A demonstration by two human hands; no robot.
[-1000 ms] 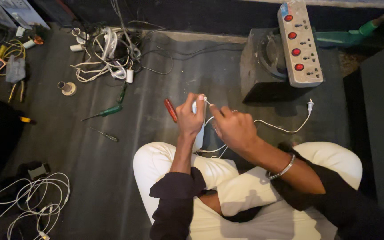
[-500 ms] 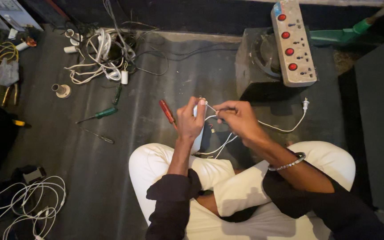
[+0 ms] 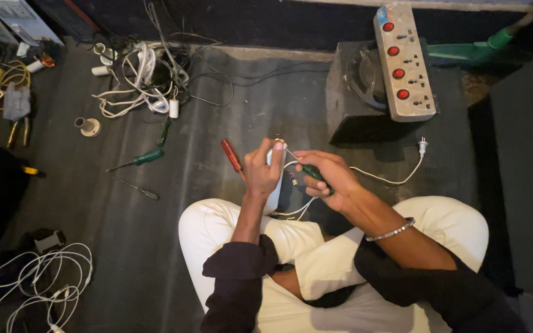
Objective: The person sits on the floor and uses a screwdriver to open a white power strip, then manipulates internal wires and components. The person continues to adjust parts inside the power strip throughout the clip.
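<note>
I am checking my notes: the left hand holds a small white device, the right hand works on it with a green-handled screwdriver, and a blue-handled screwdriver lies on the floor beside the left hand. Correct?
One detail is wrong. In the head view the screwdriver beside the left hand has a red handle, not blue. The rest stands.

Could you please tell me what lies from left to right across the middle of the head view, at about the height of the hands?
Green-handled screwdriver on the floor → red-handled screwdriver → left hand holding a small white device → right hand with a green-handled tool → small white plug at the cable's end.
</note>
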